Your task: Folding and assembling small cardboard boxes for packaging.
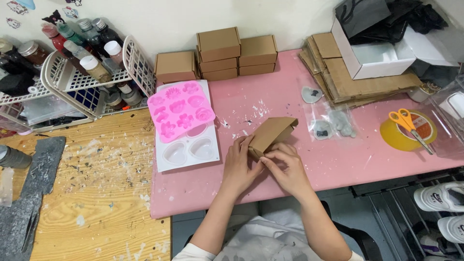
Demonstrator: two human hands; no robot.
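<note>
Both the left hand [240, 164] and right hand [285, 169] pinch the half-folded brown cardboard box [271, 134] between their fingers; uneven pressure could crease a flap or spring it open.

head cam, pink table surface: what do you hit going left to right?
Pink flower mould → person's left hand → half-folded brown cardboard box → clear bag of grey pieces → yellow tape roll with orange-handled scissors lying on it.

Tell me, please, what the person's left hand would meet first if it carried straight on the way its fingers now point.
The left hand already touches the half-folded brown cardboard box; that comes first. Beyond it, probably bare pink table, then the stacked boxes.
</note>
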